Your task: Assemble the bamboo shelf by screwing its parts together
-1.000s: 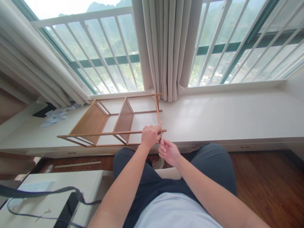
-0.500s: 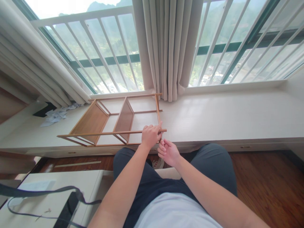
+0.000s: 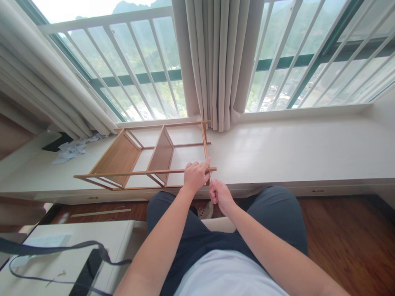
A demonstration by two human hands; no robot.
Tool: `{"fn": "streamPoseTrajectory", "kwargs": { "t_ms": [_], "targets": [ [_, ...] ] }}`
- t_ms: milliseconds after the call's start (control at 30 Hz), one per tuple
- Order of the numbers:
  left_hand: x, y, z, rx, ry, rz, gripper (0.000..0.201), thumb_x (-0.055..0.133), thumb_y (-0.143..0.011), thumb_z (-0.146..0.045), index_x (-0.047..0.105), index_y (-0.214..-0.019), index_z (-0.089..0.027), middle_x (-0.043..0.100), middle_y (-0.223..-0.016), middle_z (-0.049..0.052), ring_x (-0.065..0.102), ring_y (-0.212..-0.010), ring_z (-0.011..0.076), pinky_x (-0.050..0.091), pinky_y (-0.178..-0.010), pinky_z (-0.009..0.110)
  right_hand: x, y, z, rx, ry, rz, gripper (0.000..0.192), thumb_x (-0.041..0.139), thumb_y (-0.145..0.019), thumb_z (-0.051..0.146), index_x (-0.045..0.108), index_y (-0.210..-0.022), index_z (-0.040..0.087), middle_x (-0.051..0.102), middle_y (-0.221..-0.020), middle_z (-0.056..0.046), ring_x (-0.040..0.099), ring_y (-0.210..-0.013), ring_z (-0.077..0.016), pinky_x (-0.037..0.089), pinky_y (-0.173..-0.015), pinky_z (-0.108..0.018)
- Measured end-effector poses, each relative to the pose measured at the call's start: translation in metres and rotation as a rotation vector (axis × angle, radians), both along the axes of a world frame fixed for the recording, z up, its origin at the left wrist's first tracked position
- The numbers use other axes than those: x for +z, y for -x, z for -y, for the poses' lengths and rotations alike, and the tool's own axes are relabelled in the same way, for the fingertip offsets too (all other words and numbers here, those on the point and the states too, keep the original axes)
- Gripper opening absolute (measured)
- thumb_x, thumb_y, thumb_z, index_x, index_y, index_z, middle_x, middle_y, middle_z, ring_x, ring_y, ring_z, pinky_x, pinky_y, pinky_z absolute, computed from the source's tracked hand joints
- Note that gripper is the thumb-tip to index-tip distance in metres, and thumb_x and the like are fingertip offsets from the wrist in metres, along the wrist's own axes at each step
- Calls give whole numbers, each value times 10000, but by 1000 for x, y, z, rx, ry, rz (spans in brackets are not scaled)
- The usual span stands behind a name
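A brown wooden rack frame (image 3: 160, 154) with two panels lies on its side on the white window ledge. My left hand (image 3: 196, 176) is closed round its near rail at the right end, the index finger stretched along the end crossbar (image 3: 205, 139). Just below that corner my right hand (image 3: 220, 194) is closed in a fist on a thin metal tool (image 3: 210, 175). Only a short silver piece shows between the two hands, its tip by the rail joint; the fingers hide the rest, and I cannot tell its exact kind.
Crumpled white paper or plastic (image 3: 70, 151) and a flat black item (image 3: 57, 142) lie at the ledge's left. A white table (image 3: 117, 234) at lower left carries a dark strap (image 3: 77, 246) and small loose pieces (image 3: 60, 274). Grey curtains (image 3: 219, 65) hang behind the rack.
My right hand has turned at the wrist and its fingers have curled tighter, moving slightly right round the thin tool. My left hand and the rack have stayed put.
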State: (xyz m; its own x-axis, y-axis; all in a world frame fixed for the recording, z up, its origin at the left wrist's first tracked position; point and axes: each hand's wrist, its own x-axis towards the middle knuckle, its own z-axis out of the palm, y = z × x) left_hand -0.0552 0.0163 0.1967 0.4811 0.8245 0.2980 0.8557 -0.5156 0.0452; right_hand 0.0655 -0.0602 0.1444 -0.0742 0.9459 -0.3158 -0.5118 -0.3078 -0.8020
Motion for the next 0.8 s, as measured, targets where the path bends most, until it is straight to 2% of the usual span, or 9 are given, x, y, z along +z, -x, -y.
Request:
{"fn": "streamPoseTrajectory", "kwargs": {
  "t_ms": [167, 300, 433, 600, 800],
  "targets": [
    [1, 0, -1, -4, -6, -3, 611, 609, -928, -390, 488, -1508, -242, 762, -969, 87, 649, -945, 269, 386, -842, 412, -3, -8, -2, -71, -84, 319, 395, 638, -816, 589, 449, -808, 243, 413, -456, 116, 290, -382, -81, 212, -392, -220],
    [2, 0, -1, -2, -16, -1, 594, 615, -923, -368, 508, -1493, -240, 761, -943, 78, 651, -932, 266, 383, -836, 410, 0, -19, 0, -169, -273, 701, 373, 644, -854, 544, 444, -778, 238, 417, -563, 84, 364, -517, -109, 286, -525, -242],
    [2, -1, 0, 1, -5, -1, 595, 614, -919, -361, 508, -1492, -242, 766, -954, 70, 647, -941, 266, 385, -841, 416, 7, -26, 1, -143, -389, 1007, 359, 590, -914, 505, 438, -733, 235, 432, -601, 55, 371, -560, -132, 275, -598, -265],
    [-2, 0, -1, -5, -7, 6, 613, 603, -926, -361, 478, -1514, -242, 772, -1010, 80, 641, -956, 265, 383, -854, 418, 8, -28, 1, -96, -465, 1145, 329, 527, -963, 451, 479, -722, 233, 482, -611, 21, 372, -561, -149, 225, -601, -283],
    [-2, 0, -1, -4, -21, 0, 613, 615, -917, -361, 491, -1505, -242, 768, -981, 74, 643, -938, 261, 387, -841, 415, 6, -29, -1, -64, -500, 1301, 338, 546, -957, 478, 519, -733, 226, 535, -623, 16, 419, -555, -141, 228, -587, -273]
  ]
}}
